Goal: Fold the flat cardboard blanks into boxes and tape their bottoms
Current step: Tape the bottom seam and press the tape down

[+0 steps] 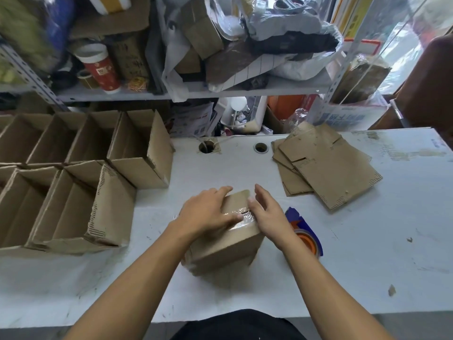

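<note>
Box [228,244]: stands bottom-up near the middle of the worktop [367,253], toward its near edge; clear tape [245,218] crosses the seam of its closed flaps.
Left hand [208,212]: lies flat on the box top, fingers straight, pressing the tape.
Right hand [267,212]: fingers straight and released, thumb on the tape at the box's right edge.
Tape dispenser [306,231]: blue, with an orange roll, just right of the box, partly behind the right wrist.
Blanks [323,163]: loose flat stack toward the far right corner.
Finished boxes [81,173]: open-topped, in rows along the left edge.
Shelf [171,94]: cluttered, beyond the far edge.
</note>
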